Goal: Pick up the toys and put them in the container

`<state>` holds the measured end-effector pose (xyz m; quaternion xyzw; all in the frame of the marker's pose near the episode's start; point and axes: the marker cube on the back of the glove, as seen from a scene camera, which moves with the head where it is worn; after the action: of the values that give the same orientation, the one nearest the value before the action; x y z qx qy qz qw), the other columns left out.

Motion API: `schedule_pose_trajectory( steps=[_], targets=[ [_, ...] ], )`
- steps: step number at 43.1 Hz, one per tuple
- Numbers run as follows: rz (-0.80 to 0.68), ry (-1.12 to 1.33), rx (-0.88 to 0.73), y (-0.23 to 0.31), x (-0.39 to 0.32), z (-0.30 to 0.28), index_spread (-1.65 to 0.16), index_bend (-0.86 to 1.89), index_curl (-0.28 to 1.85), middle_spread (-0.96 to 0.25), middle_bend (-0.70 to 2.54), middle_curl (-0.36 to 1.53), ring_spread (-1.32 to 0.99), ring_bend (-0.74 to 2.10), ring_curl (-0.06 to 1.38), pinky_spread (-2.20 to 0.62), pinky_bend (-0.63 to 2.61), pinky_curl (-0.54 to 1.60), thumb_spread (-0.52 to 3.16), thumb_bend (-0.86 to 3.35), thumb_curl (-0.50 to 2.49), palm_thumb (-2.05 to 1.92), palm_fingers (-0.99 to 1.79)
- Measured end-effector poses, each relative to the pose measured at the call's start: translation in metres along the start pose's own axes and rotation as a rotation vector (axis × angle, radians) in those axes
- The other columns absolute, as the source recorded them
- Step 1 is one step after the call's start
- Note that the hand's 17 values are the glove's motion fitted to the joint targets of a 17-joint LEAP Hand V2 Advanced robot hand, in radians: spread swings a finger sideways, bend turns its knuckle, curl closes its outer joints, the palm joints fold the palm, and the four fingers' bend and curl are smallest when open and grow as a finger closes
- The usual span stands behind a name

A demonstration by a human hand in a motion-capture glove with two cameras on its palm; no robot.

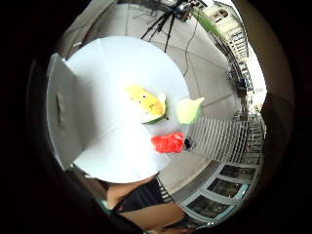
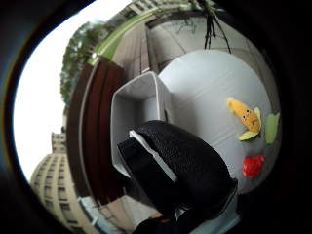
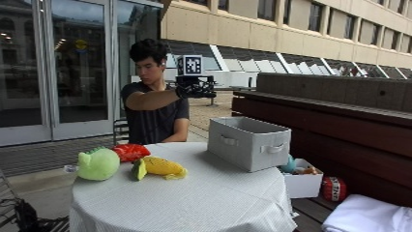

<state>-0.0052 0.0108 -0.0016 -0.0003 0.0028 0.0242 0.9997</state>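
Note:
Three plush toys lie together at one side of the round white-clothed table (image 3: 193,203): a green one (image 3: 98,164), a red one (image 3: 131,152) and a yellow corn cob (image 3: 161,167). The grey fabric container (image 3: 248,142) stands at the table's other side, open at the top. My gloved right hand (image 3: 195,90) is raised high over the table, in front of the person's chest, with relaxed fingers and nothing in it. From the palm I look down on the corn (image 1: 146,102), green toy (image 1: 189,109), red toy (image 1: 168,143) and container (image 1: 61,117). A gloved finger (image 2: 180,165) hides part of the container (image 2: 136,105).
A dark wooden bench (image 3: 334,121) runs close behind the container. On its seat are a small white box (image 3: 302,181) with objects, a red round thing (image 3: 333,188) and a white cloth (image 3: 367,217). A tripod (image 1: 161,22) stands on the paving beyond the table.

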Motion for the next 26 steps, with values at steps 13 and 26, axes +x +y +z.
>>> schedule_pose_trajectory(
  steps=[13,26],
  targets=[
    [0.023,0.012,0.019,0.006,0.015,-0.003,-0.18,0.19,0.16,-0.06,0.25,0.15,-0.20,0.18,0.06,-0.07,0.41,0.18,0.93,-0.10,0.01,-0.15,-0.01],
    [-0.033,0.063,0.036,0.035,0.065,-0.005,-0.20,0.18,0.24,-0.07,0.23,0.23,-0.24,0.18,0.10,-0.08,0.41,0.24,1.06,-0.10,0.03,-0.15,-0.04]
  ],
)
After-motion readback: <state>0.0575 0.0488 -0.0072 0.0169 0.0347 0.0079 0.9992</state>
